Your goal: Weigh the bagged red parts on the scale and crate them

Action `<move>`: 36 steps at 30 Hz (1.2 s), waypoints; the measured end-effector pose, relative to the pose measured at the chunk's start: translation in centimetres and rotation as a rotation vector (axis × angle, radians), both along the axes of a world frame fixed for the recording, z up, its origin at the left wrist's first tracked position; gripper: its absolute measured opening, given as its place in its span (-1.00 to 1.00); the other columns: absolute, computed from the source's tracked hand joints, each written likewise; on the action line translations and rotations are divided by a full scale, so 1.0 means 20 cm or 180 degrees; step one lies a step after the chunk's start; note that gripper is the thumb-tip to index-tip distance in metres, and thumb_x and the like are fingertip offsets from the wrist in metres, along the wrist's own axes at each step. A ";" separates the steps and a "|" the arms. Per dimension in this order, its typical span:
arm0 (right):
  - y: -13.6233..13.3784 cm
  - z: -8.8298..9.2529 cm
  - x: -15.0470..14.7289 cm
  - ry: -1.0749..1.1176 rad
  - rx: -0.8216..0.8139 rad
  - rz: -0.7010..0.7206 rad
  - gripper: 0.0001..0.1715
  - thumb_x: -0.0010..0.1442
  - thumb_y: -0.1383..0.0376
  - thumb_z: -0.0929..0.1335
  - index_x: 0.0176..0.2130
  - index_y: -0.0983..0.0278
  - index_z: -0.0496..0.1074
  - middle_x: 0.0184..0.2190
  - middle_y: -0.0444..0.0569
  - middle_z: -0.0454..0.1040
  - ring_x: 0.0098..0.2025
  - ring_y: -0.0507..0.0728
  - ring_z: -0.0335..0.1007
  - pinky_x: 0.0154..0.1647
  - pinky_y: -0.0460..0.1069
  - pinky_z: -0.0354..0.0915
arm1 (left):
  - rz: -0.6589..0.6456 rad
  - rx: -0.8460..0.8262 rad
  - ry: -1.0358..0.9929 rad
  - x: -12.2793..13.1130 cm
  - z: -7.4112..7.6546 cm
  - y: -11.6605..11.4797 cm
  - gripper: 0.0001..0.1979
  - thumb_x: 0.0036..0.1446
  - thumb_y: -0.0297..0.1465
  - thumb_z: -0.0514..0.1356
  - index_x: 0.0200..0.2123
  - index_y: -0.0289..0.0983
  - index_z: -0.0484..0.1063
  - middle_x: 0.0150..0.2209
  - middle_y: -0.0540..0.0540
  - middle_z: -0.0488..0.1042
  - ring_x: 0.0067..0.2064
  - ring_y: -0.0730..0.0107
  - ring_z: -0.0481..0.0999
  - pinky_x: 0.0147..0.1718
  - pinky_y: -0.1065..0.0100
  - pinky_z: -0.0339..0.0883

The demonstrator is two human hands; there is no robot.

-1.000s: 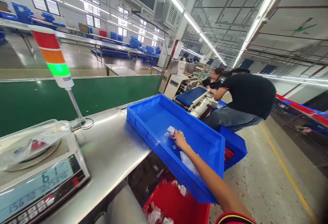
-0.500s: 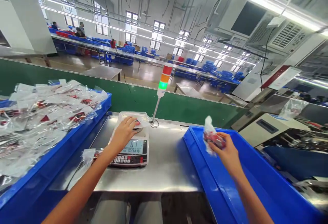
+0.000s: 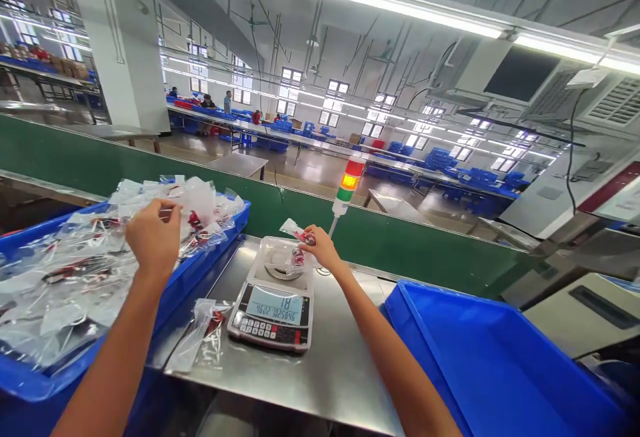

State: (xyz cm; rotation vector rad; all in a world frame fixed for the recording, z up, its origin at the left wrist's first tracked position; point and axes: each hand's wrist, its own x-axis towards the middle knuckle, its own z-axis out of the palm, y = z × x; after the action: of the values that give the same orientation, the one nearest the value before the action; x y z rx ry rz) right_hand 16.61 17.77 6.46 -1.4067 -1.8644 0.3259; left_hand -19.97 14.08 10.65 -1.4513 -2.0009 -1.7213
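The right hand [image 3: 320, 248] is pinched closed on a small clear plastic bag with red contents [image 3: 295, 230], which sticks out left of the fingers, just above the round steel pan [image 3: 277, 265] of a white digital scale [image 3: 273, 307]. The left hand [image 3: 154, 237], fingers curled down, rests on a heap of clear plastic bags [image 3: 90, 277] in a blue plastic tray [image 3: 30, 383]; whether it grips one, I cannot tell. Another clear plastic bag [image 3: 203, 337] lies on the steel surface [image 3: 340, 383] just beside the scale.
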 end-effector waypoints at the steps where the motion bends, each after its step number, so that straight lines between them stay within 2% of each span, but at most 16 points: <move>1: -0.01 -0.01 0.01 0.0022 0.0008 -0.0024 -0.68 0.00 0.31 0.47 -0.23 0.18 0.35 -0.25 -0.12 0.41 -0.21 0.19 0.37 -0.21 0.00 0.24 | 0.0279 -0.0015 0.0099 -0.06 0.01 -0.02 -0.62 0.21 -0.14 0.07 -0.21 -0.30 0.51 -0.28 -0.21 0.56 -0.08 -0.21 0.58 0.00 -0.22 0.37; 3: -0.04 0.00 0.07 0.0086 0.0057 -0.0118 -0.71 0.05 0.27 0.44 -0.19 0.19 0.35 -0.20 -0.07 0.44 -0.18 0.21 0.38 -0.18 0.02 0.25 | 0.0424 0.0004 0.0354 -0.12 0.02 -0.06 -0.55 0.20 -0.11 0.05 -0.06 -0.32 0.48 -0.02 -0.31 0.53 0.17 -0.36 0.42 0.12 -0.33 0.26; 5: -0.12 0.02 0.16 0.0270 0.0228 -0.0290 -0.69 0.10 0.17 0.41 -0.15 0.21 0.37 -0.17 -0.02 0.47 -0.18 0.22 0.38 -0.16 0.05 0.26 | 0.0081 0.0179 0.0637 -0.09 0.00 -0.07 -0.50 0.21 -0.12 0.07 0.10 -0.29 0.39 0.22 -0.31 0.37 0.34 -0.35 0.18 0.27 -0.31 0.12; 7: -0.23 0.04 0.26 0.0554 0.0479 -0.0542 -0.60 0.12 0.03 0.40 -0.13 0.21 0.39 -0.19 -0.02 0.49 -0.20 0.22 0.39 -0.16 0.06 0.28 | -0.0462 0.0355 0.0900 0.04 -0.05 -0.08 -0.53 0.28 -0.14 0.06 0.15 -0.25 0.34 0.26 -0.28 0.33 0.36 -0.26 0.16 0.33 -0.24 0.08; 10: -0.45 0.02 0.41 0.0941 0.0656 -0.1063 -0.46 0.09 -0.12 0.42 -0.12 0.21 0.42 -0.22 -0.05 0.50 -0.24 0.21 0.38 -0.17 0.08 0.31 | -0.1424 0.0318 0.1077 0.32 -0.16 -0.08 -0.68 0.35 -0.21 0.03 0.02 -0.24 0.40 0.11 -0.25 0.45 0.22 -0.07 0.37 0.28 -0.13 0.23; 12: -0.61 -0.04 0.50 0.1269 0.0490 -0.1323 -0.39 0.05 -0.16 0.46 -0.10 0.19 0.45 -0.20 -0.05 0.51 -0.21 0.21 0.40 -0.15 0.10 0.37 | -0.2018 0.0164 0.1181 0.52 -0.22 -0.08 -0.74 0.38 -0.27 0.03 -0.02 -0.24 0.41 0.09 -0.21 0.46 0.19 0.03 0.39 0.26 -0.06 0.28; 15: -0.84 -0.19 0.60 0.2086 0.0065 -0.1423 -0.33 -0.02 -0.16 0.53 -0.06 0.17 0.48 -0.09 -0.02 0.51 -0.09 0.26 0.43 -0.14 0.13 0.49 | -0.2582 0.0017 0.1293 0.74 -0.30 -0.08 -0.78 0.39 -0.33 0.05 -0.01 -0.24 0.41 0.10 -0.19 0.45 0.26 0.06 0.31 0.26 -0.02 0.27; 18: -1.03 -0.36 0.67 0.2725 -0.0177 -0.1632 -0.31 -0.10 -0.13 0.59 -0.08 0.16 0.52 0.01 0.01 0.51 0.02 0.31 0.43 -0.16 0.13 0.56 | -0.2877 -0.0046 0.1369 0.85 -0.35 -0.07 -0.79 0.40 -0.35 0.07 0.00 -0.25 0.41 0.11 -0.21 0.44 0.23 0.06 0.33 0.25 -0.01 0.29; 21: -1.13 -0.48 0.70 0.2970 -0.0301 -0.1828 -0.32 -0.15 -0.09 0.63 -0.12 0.17 0.55 -0.01 0.02 0.52 0.03 0.34 0.46 -0.16 0.16 0.60 | -0.3035 -0.0176 0.1561 0.92 -0.39 -0.06 -0.72 0.34 -0.37 0.18 0.09 -0.27 0.39 0.16 -0.25 0.41 0.23 0.03 0.35 0.25 -0.02 0.28; 24: -1.12 -0.49 0.66 0.2950 -0.0252 -0.1827 -0.35 -0.10 -0.10 0.61 -0.10 0.17 0.55 0.00 0.03 0.53 0.06 0.34 0.46 -0.14 0.14 0.61 | -0.3258 -0.0367 0.1470 0.99 -0.44 -0.05 -0.56 0.17 -0.45 0.33 0.13 -0.23 0.40 0.24 -0.23 0.39 0.33 -0.02 0.26 0.35 -0.08 0.12; 26: -1.05 -0.46 0.61 0.2863 -0.0179 -0.1714 -0.34 -0.04 -0.11 0.57 -0.06 0.18 0.54 0.03 0.04 0.52 0.08 0.33 0.45 -0.12 0.13 0.59 | -0.3364 -0.0438 0.0935 1.04 -0.45 -0.01 -0.64 0.11 -0.52 0.31 -0.01 -0.18 0.51 0.17 -0.14 0.48 0.30 0.04 0.34 0.37 -0.04 0.10; 27: -1.00 -0.43 0.57 0.2786 -0.0147 -0.1611 -0.33 -0.02 -0.11 0.56 -0.02 0.18 0.52 0.03 0.05 0.52 0.07 0.33 0.45 -0.11 0.14 0.58 | -0.3318 -0.0440 0.0602 1.05 -0.45 0.02 -0.73 0.11 -0.54 0.28 -0.11 -0.18 0.55 0.09 -0.11 0.54 0.22 0.08 0.43 0.34 0.00 0.17; 29: -0.87 -0.36 0.49 0.2477 -0.0033 -0.1376 -0.33 0.06 -0.10 0.52 0.04 0.19 0.49 0.02 0.05 0.53 0.05 0.32 0.46 -0.06 0.16 0.54 | -0.2944 -0.0372 -0.0004 1.04 -0.42 0.11 -0.83 0.17 -0.52 0.19 -0.25 -0.21 0.56 -0.08 -0.13 0.61 0.02 0.12 0.58 0.19 0.06 0.38; 31: -0.72 -0.28 0.41 0.1950 0.0157 -0.1140 -0.40 0.15 -0.06 0.45 0.07 0.19 0.47 0.00 0.05 0.54 0.03 0.31 0.47 0.03 0.20 0.47 | -0.2379 -0.0225 -0.0537 0.97 -0.37 0.22 -0.82 0.23 -0.47 0.12 -0.25 -0.28 0.55 -0.20 -0.19 0.62 -0.14 0.12 0.62 -0.01 0.10 0.51; 34: -0.46 -0.17 0.27 0.0780 0.0301 -0.0671 -0.58 0.25 0.13 0.36 0.06 0.21 0.48 0.03 0.06 0.53 0.06 0.30 0.43 0.14 0.22 0.35 | -0.1675 0.0083 -0.1204 0.79 -0.27 0.34 -0.81 0.24 -0.42 0.11 -0.22 -0.34 0.52 -0.32 -0.18 0.58 -0.27 0.18 0.62 -0.21 0.21 0.56; 36: -0.30 -0.14 0.17 0.0071 0.0178 -0.0316 -0.60 0.21 0.29 0.35 0.05 0.19 0.50 0.06 0.05 0.52 0.09 0.30 0.39 0.18 0.22 0.31 | -0.1315 0.0299 -0.1452 0.62 -0.21 0.36 -0.82 0.21 -0.41 0.13 -0.23 -0.36 0.49 -0.35 -0.15 0.56 -0.33 0.22 0.61 -0.28 0.27 0.56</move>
State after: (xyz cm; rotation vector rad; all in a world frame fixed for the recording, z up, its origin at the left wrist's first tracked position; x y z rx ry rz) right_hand 20.06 11.69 3.72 -1.4460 -1.7655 0.2372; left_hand -7.49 21.37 6.51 -1.6446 -1.8588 -2.4754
